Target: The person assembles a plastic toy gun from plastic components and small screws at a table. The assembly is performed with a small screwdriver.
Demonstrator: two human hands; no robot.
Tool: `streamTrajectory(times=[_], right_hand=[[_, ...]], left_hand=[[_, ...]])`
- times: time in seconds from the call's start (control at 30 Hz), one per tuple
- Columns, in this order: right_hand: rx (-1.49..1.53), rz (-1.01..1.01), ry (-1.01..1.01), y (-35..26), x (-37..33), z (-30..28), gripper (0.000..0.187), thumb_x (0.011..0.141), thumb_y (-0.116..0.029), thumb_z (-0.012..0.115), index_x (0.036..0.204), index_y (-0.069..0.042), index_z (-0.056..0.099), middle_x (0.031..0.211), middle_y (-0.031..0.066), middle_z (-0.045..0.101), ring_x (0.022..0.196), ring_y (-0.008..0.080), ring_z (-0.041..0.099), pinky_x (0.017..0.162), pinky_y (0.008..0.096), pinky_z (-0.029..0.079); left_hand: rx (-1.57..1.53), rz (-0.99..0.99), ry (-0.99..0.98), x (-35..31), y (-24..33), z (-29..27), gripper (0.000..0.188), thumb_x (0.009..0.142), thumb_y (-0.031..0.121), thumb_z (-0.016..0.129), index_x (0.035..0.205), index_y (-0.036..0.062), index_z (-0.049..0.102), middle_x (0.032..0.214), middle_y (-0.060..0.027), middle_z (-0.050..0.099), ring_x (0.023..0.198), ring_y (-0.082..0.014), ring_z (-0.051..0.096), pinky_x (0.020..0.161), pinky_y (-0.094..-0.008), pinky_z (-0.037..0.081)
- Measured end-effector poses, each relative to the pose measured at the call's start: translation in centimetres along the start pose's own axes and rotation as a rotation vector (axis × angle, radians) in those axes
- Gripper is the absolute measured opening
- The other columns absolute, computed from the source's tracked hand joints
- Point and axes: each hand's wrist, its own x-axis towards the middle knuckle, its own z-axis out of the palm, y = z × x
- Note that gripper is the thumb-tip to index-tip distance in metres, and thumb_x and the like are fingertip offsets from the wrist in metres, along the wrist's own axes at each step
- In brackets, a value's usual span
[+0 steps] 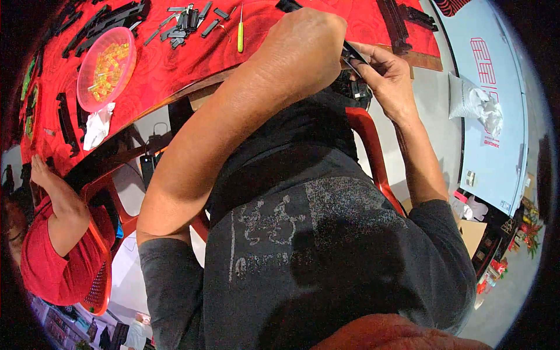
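My left hand is curled with its back toward me, which hides its fingers. A long black plastic strip shows on its right side, and a black end sticks out on its upper left, apparently the same piece. My right hand pinches the strip's near end between thumb and fingers, close beside the left hand. Both hands are over the table's front edge. On the red cloth left of them lie a screwdriver with a yellow-green handle and a heap of small black parts.
A pink basket of small yellow pieces stands on the red-covered table, beside crumpled white tissue. Long black parts lie at the right. A person in red sits at left. A plastic bag rests on a pale blue panel.
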Motion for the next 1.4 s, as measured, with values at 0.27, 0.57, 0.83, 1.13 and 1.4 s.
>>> streamTrajectory(times=[0.27,0.57,0.83,1.13,1.4], right_hand=[[-0.011,-0.009,-0.008,-0.5,-0.1,0.1,0.032,0.084,-0.001,0.061,0.116,-0.001,0.064,0.088,0.0012,0.069,0.076,0.0055,0.061,0.069,0.0207,0.049],[-0.021,-0.035,-0.019,-0.6,0.0,0.0,0.031,0.085,-0.001,0.061,0.116,-0.002,0.065,0.088,0.0006,0.069,0.077,0.0055,0.062,0.070,0.0208,0.049],[0.028,-0.038,-0.019,-0.6,0.0,0.3,0.033,0.084,0.000,0.061,0.116,-0.002,0.065,0.088,0.0014,0.069,0.076,0.0054,0.061,0.069,0.0210,0.049],[0.019,0.004,-0.006,-0.9,-0.1,0.6,0.030,0.084,-0.002,0.063,0.114,-0.002,0.066,0.086,0.0005,0.069,0.074,0.0045,0.060,0.068,0.0211,0.049],[0.020,-0.020,-0.010,-0.6,-0.1,0.5,0.030,0.085,-0.002,0.062,0.115,-0.002,0.065,0.086,0.0003,0.069,0.075,0.0041,0.060,0.068,0.0208,0.049]], left_hand=[[-0.048,-0.011,0.056,0.3,0.2,-0.7,0.015,0.071,0.012,0.067,0.077,-0.0023,0.066,0.076,-0.0236,0.065,0.077,-0.0401,0.066,0.069,-0.0484,0.053],[-0.227,-0.045,-0.136,0.9,0.7,-2.3,0.007,0.073,0.000,0.056,0.072,-0.0066,0.057,0.068,-0.0290,0.058,0.070,-0.0438,0.063,0.062,-0.0474,0.049],[-0.032,0.003,0.041,0.6,-0.3,1.0,0.015,0.070,0.012,0.067,0.075,-0.0020,0.066,0.076,-0.0234,0.065,0.076,-0.0396,0.066,0.068,-0.0475,0.053],[-0.001,0.091,0.106,0.4,-0.5,1.7,0.013,0.069,0.010,0.067,0.072,-0.0019,0.066,0.075,-0.0237,0.065,0.074,-0.0392,0.066,0.067,-0.0469,0.054],[0.005,0.087,0.059,0.4,0.2,0.9,0.013,0.069,0.011,0.067,0.074,-0.0012,0.067,0.074,-0.0236,0.065,0.074,-0.0386,0.067,0.066,-0.0463,0.055]])
